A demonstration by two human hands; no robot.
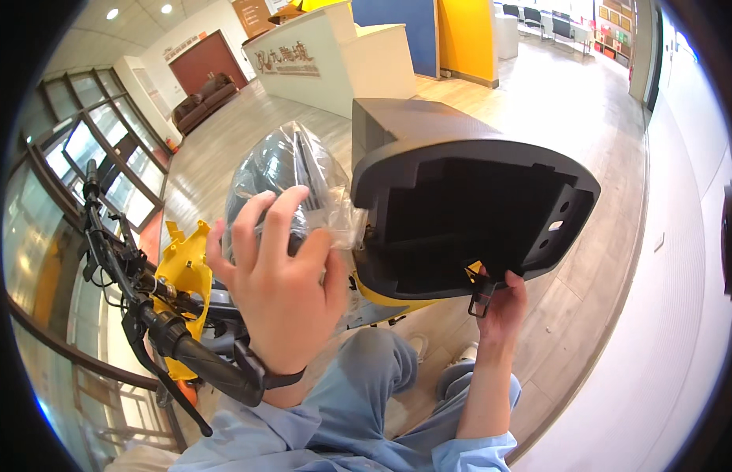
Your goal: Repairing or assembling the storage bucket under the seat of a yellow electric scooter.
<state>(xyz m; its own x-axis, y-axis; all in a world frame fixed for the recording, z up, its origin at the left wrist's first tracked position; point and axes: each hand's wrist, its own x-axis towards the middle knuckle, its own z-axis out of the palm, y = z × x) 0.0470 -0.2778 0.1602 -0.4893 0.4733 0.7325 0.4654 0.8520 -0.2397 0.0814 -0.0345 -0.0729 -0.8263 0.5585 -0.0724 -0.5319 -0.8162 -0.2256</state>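
Observation:
My left hand [283, 275] is over a plastic-wrapped dark cushion-like piece [272, 165], fingers spread and curved, fingertips at the crinkled clear plastic; whether they press on it I cannot tell. Right of it a black hollow box [452, 212] on a yellow scooter [177, 259] stands with its open side toward me. My right hand [500, 307] is closed at its lower rim on a small black bracket [480, 294]; a small yellow-and-black triangular label [474, 270] sits just above. The black handlebar [193, 354] with grip and levers runs beneath my left wrist.
A white reception counter [334, 63] and brown sofa [205, 106] stand behind. A glass door [83, 149] is at left, a white wall [680, 330] close at right. Desks and chairs [561, 27] are at the back right. My bent legs [366, 362] are below.

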